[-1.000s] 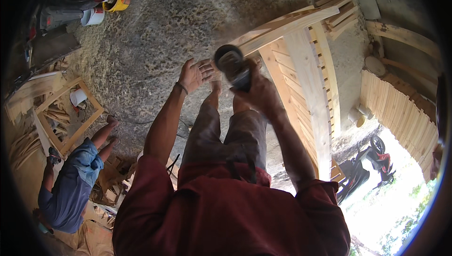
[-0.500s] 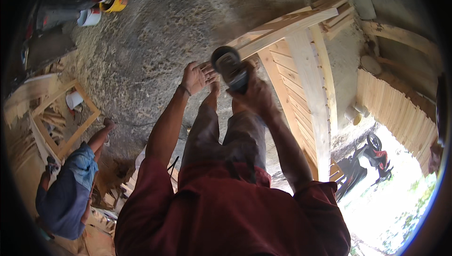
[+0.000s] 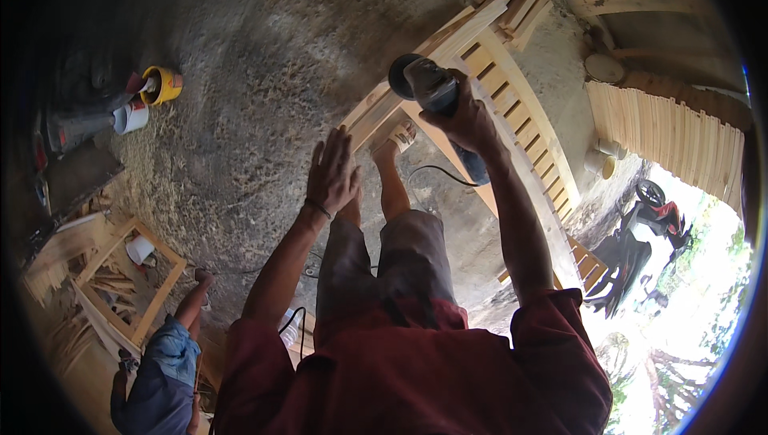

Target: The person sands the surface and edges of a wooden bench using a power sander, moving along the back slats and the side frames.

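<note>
My right hand (image 3: pixel 468 115) grips an angle grinder (image 3: pixel 428 87) with a round dark disc, held above the near end of a slatted wooden frame (image 3: pixel 512 107) lying on the ground. Its black cord (image 3: pixel 436 171) loops down behind my wrist. My left hand (image 3: pixel 332 171) hovers flat with spread fingers just left of the frame's end plank (image 3: pixel 372 115), holding nothing. My bare foot (image 3: pixel 396 143) rests by that plank.
Another person in a blue shirt (image 3: pixel 164 367) crouches at lower left beside a square wooden frame (image 3: pixel 120 275). A yellow cup (image 3: pixel 164 83) and white cup (image 3: pixel 132 117) sit on the dirt floor at left. A motorbike (image 3: pixel 652 219) stands at right near a slatted panel (image 3: pixel 672 131).
The view has swung, so the frame now sits higher and further right. My right hand lifted the grinder up and away from my left hand, which has come off the tool and spread open.
</note>
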The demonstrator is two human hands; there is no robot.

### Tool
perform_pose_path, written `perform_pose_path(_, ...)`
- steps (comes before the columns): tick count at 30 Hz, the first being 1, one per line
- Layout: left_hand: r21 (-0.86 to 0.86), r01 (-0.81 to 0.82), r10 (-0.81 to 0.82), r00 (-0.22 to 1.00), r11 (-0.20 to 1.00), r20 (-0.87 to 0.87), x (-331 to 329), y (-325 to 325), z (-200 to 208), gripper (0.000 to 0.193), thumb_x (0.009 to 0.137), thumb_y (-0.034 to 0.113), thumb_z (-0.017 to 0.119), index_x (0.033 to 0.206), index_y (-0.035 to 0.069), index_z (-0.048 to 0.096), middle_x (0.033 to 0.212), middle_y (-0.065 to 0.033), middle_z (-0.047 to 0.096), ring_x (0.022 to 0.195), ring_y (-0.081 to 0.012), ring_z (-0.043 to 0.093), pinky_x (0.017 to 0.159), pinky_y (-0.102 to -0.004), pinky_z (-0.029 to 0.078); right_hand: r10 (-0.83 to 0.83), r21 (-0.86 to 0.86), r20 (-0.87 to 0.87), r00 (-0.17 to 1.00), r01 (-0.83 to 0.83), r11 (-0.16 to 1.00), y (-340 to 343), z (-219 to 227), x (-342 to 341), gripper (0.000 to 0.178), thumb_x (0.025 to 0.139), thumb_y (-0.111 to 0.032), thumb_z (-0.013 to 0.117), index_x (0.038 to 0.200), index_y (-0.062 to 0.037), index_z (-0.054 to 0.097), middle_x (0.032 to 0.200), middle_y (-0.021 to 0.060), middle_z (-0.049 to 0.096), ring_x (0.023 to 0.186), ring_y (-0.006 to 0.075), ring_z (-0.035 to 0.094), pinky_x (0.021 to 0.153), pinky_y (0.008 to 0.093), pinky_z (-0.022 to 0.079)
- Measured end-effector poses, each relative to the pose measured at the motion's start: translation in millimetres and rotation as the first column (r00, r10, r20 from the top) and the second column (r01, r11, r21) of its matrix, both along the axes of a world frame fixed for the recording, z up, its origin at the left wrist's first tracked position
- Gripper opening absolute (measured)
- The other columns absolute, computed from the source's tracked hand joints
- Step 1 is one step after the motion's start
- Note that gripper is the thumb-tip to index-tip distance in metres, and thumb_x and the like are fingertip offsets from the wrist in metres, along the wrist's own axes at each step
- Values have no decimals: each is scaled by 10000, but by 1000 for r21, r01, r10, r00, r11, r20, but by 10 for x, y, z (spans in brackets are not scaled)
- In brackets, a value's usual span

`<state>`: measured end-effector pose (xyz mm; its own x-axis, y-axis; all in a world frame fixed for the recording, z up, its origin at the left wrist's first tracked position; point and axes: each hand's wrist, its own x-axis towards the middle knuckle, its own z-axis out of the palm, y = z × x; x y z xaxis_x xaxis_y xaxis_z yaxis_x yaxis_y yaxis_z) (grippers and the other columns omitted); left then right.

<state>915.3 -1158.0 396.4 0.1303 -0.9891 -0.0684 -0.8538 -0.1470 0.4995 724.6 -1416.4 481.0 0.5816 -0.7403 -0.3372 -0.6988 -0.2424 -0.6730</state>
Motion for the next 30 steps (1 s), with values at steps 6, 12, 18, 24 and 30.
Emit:
perform_pose_path(6, 133, 152, -169, 977, 979, 127, -192, -408, -55, 804, 936, 371, 629, 1528, -63, 297, 1636, -238, 205, 1525, -368, 203, 1216, -522, 246, -182, 1, -127, 975, 183, 983, -743, -123, -323, 935, 768, -483, 830, 1472, -163, 303, 1180, 265, 679, 1107, 433, 673, 918, 526, 551)
perform_pose_path(12, 112, 221, -238, 956, 969, 173, -282, -657, -178, 789, 941, 378, 634, 1544, -13, 308, 1649, -188, 203, 1537, -326, 178, 1232, -503, 233, -296, -61, -99, 950, 291, 955, -1488, -252, -619, 976, 753, -499, 839, 1452, -20, 353, 1196, 235, 637, 1055, 317, 670, 891, 422, 553)
perform_pose_path(18, 206, 354, -400, 879, 912, 259, -148, -350, -116, 728, 959, 370, 596, 1540, 8, 351, 1647, -157, 233, 1534, -305, 191, 1257, -461, 207, -255, -37, -139, 957, 253, 967, -1153, -204, -492, 936, 760, -519, 817, 1459, -132, 330, 1118, 267, 696, 1044, 419, 700, 909, 508, 544)
perform_pose_path(24, 220, 395, -443, 863, 892, 244, 36, 350, -84, 705, 961, 366, 588, 1529, 7, 376, 1637, -143, 266, 1522, -291, 229, 1256, -451, 222, -175, -10, -83, 981, 175, 985, -61, -17, -246, 899, 800, -467, 805, 1466, -148, 293, 1111, 300, 685, 1054, 500, 656, 881, 550, 537)
perform_pose_path(30, 207, 396, -417, 906, 895, 71, 258, 934, 1, 670, 936, 278, 637, 1475, -49, 412, 1604, -215, 288, 1485, -355, 299, 1196, -497, 313, -41, 95, 0, 999, 41, 995, 907, 49, -18, 900, 764, -394, 846, 1445, -89, 343, 1022, 292, 704, 901, 466, 705, 777, 534, 586)
